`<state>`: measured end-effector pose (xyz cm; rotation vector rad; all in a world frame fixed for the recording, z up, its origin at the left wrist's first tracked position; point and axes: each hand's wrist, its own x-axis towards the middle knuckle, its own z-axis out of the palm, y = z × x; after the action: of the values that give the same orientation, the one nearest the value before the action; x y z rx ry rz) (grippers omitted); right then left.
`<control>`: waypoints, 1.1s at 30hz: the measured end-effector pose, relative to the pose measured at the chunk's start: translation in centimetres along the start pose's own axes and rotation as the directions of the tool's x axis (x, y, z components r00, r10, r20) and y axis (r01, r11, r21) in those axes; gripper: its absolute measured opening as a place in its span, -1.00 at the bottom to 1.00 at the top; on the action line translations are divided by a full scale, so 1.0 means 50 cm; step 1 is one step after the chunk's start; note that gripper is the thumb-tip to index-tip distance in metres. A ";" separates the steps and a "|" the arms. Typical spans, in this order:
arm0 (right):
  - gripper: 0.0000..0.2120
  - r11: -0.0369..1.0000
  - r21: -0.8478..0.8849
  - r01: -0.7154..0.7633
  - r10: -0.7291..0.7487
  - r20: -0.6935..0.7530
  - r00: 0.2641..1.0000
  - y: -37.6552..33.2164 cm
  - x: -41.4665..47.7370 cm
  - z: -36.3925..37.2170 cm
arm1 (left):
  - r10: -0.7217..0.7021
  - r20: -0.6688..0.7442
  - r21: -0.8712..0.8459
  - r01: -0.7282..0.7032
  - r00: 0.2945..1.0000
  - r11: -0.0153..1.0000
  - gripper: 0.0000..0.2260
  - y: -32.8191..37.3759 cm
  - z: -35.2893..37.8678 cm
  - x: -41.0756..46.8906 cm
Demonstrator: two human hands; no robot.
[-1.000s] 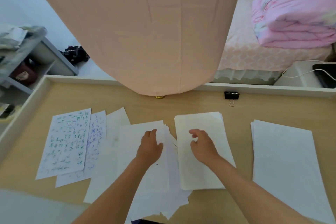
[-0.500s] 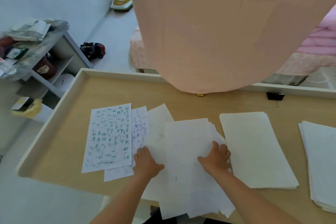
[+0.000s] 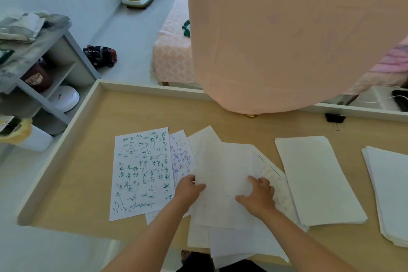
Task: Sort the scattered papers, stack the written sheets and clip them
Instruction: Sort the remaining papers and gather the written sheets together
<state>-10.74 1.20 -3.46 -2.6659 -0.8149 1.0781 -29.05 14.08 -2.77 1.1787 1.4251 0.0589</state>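
At the near middle of the worktop (image 3: 154, 112), a loose heap (image 3: 231, 243) of sheets, fanned out and overhanging the near edge. Left hand (image 3: 189, 190) at the left edge of the top sheet (image 3: 223, 172), thumb over, fingers seemingly curled beneath, pinching it. Right hand (image 3: 258, 196) on the same sheet's right side, thumb flat on the paper, fingers bent at the edge; impossible to tell whether gripping or merely pressing. To the left, flat on the wood, a green-inked sheet (image 3: 141, 172) partly covering a purple-inked sheet (image 3: 181, 157), both face up, overlapped rather than squared. Beside the right hand, a faintly marked sheet (image 3: 271, 170) peeking out of the heap. To the right, a plain stack (image 3: 315, 179), fairly square; further right, a second stack (image 3: 388, 187), cut off by the frame. Far right, close to the rim, a black binder clip (image 3: 334, 118), well apart from all paper. By the look of it, sorting roughly midway: some blanks set aside, two written sheets laid out, heap yet to be gone through. Squaring of the written pile and clipping not yet begun.
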 end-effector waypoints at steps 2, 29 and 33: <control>-0.24 0.999 -0.026 0.044 -0.043 0.018 0.999 -0.004 -0.002 -0.006 | 0.032 0.020 0.008 -0.032 0.999 0.999 -0.94 0.004 -0.012 0.003; -0.81 0.864 0.454 0.217 -0.159 -0.163 0.974 -0.020 0.047 -0.152 | 0.148 -0.148 -0.090 -0.163 0.978 0.983 -0.57 0.027 -0.052 -0.050; -0.80 0.850 0.503 0.159 -0.101 -0.141 0.985 -0.024 0.045 -0.161 | 0.188 -0.083 -0.075 -0.195 0.979 0.978 -0.68 0.040 -0.038 -0.061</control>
<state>-4.43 3.87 1.49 -2.1641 -0.5737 0.9420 -30.07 14.16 1.19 1.2534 1.3579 0.2971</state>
